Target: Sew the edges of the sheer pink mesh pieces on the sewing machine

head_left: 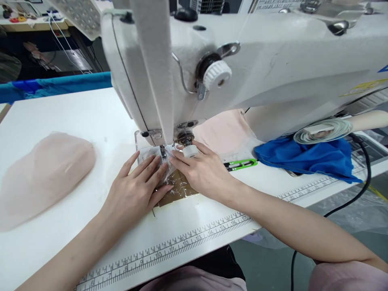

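Note:
A small piece of sheer pale fabric (148, 152) lies under the needle area of a white sewing machine (188, 101). My left hand (136, 186) rests flat on this fabric, left of the presser foot (163, 151), with its fingers spread. Close to the foot on the other side is my right hand (207, 169), fingers stretched out and their tips touching the fabric's edge; its thumb is hidden. A white round knob (190, 151) stands by the right fingers. Under both hands shows a brown, shiny plate (178, 188) with bits of thread.
Sheer pink fabric (48, 173) lies at left, and another pink piece (224, 131) behind the needle. Green thread snips (242, 164), blue cloth (306, 157) and a coiled pale strip (323, 131) are at right. A printed ruler (169, 246) runs along the table's front edge.

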`<state>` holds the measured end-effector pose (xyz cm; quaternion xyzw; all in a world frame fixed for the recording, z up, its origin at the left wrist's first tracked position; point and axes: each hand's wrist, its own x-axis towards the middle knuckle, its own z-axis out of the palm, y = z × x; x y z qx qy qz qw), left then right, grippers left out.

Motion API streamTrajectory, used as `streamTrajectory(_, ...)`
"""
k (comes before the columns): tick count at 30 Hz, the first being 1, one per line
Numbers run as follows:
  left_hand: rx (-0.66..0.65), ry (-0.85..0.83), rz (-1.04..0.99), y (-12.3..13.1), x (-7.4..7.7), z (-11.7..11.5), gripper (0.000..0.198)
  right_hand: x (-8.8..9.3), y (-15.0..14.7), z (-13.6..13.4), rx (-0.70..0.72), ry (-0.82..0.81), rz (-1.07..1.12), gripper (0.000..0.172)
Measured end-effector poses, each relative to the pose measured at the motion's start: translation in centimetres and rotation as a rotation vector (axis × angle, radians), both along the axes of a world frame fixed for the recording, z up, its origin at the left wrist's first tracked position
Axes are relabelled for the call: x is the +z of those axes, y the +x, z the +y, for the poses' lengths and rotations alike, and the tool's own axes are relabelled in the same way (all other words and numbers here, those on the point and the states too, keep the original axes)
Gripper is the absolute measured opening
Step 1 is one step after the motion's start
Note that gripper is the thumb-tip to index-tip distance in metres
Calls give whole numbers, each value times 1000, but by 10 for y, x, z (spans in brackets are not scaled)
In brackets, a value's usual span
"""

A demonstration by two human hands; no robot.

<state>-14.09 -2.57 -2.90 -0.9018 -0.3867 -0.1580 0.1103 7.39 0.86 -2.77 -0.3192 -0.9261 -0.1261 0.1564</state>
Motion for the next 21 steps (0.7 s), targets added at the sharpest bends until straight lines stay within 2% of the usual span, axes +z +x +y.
streamTrajectory(7, -27, 26, -40, -4, 3, -1, 39, -3, -2, 0, 5, 69, 77, 27)
streamTrajectory(12, -121, 110, -54, -11, 13, -1, 18, -2, -7, -3, 152, 190, 175, 23)
streamTrajectory(14, -158, 155, -33, -13, 15, -1, 16, -3, -10, -3, 203, 217, 191, 22)
streamTrajectory(17, -181, 202, -29, -12, 17, -3, 19, -4, -13, -1, 203, 231, 230, 24)
streamTrajectory(19, -155, 196, -45, -10, 18, -4, 20, -5, -13, 2, 196, 205, 262, 25)
streamTrajectory(21, -69, 129, -63, -7, 18, -2, 21, -6, -11, 5, 179, 140, 318, 24)
